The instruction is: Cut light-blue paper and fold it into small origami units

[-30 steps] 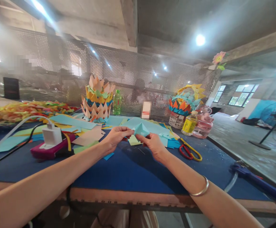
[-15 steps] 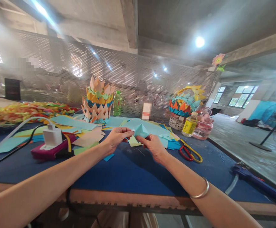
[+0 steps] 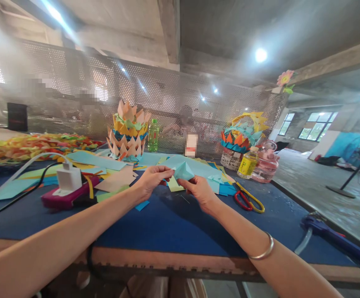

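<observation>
A folded piece of light blue paper (image 3: 184, 170) is held up between my two hands above the blue tabletop (image 3: 173, 231). Its left corner is pinched by the thumb and fingers of my left hand (image 3: 151, 181). My right hand (image 3: 201, 191) grips its lower right edge, and the fingers behind the paper are partly hidden. Just under the piece lies a pale yellow-green paper (image 3: 176, 185). Beyond it spread more light blue sheets (image 3: 155, 158). Scissors (image 3: 248, 198) with red and yellow handles rest to the right of my right hand.
Two folded-paper baskets (image 3: 127, 134) (image 3: 234, 155) stand at the back, with green (image 3: 153, 136), yellow (image 3: 247, 163) and pink (image 3: 265, 163) bottles nearby. Leftward are a purple power strip (image 3: 58, 200) with a white charger (image 3: 68, 179) and a heap of folded paper pieces (image 3: 34, 147). A blue glue gun (image 3: 328, 231) lies at right.
Both hands keep nearly the same place and grip. The light blue paper has shifted only very slightly between them.
</observation>
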`<state>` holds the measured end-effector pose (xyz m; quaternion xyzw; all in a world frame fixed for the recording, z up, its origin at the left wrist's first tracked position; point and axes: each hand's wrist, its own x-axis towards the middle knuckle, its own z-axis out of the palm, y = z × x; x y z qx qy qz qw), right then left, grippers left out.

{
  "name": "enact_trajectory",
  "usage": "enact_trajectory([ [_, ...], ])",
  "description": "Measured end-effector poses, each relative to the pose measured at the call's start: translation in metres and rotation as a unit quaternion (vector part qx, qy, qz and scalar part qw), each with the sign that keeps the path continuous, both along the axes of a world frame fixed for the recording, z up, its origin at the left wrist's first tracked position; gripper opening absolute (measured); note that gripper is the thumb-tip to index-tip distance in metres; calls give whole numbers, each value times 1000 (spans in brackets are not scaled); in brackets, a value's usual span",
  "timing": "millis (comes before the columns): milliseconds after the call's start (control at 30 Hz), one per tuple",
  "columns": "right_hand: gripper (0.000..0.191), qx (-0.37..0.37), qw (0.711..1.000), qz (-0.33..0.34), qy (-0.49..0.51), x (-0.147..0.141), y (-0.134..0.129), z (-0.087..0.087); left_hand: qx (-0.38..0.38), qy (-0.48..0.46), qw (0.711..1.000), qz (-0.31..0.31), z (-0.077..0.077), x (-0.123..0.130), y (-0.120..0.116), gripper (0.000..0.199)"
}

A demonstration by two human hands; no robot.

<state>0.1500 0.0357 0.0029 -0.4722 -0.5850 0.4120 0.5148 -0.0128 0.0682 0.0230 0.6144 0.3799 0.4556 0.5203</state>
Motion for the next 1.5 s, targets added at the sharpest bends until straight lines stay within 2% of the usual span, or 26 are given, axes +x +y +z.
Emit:
enact_trajectory([
  [700, 30, 0, 1000, 7, 5, 0, -3, 2, -14, -28, 999, 6, 5, 0, -4, 21],
  [967, 29, 2, 1000, 5, 2, -1, -3, 2, -7, 8, 999, -31, 0, 0, -2, 24],
  [1500, 30, 3, 1000, 4, 3, -2, -2, 2, 8, 0, 1000, -1, 0, -1, 0, 23],
])
